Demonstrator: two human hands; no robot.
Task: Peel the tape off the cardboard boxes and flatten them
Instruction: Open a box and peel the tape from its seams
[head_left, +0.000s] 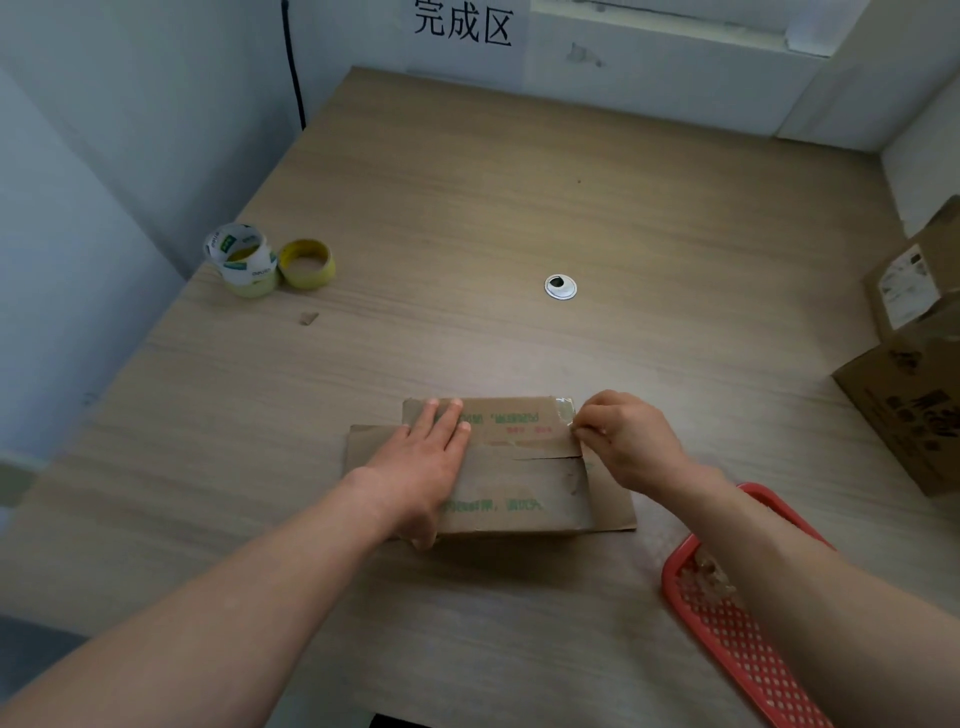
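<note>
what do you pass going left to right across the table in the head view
stacked clear tape rolls → yellow tape roll → left hand → round silver cable grommet → right hand → red plastic mesh basket → brown cardboard boxes

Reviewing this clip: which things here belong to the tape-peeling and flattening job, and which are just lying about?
In the job:
flattened cardboard box, pressed by the left hand
clear tape at its right end, pinched by the right hand
stacked cardboard boxes at the right
red basket, seemingly holding tape scraps

Lying about:
tape rolls
cardboard scrap
cable grommet
</note>
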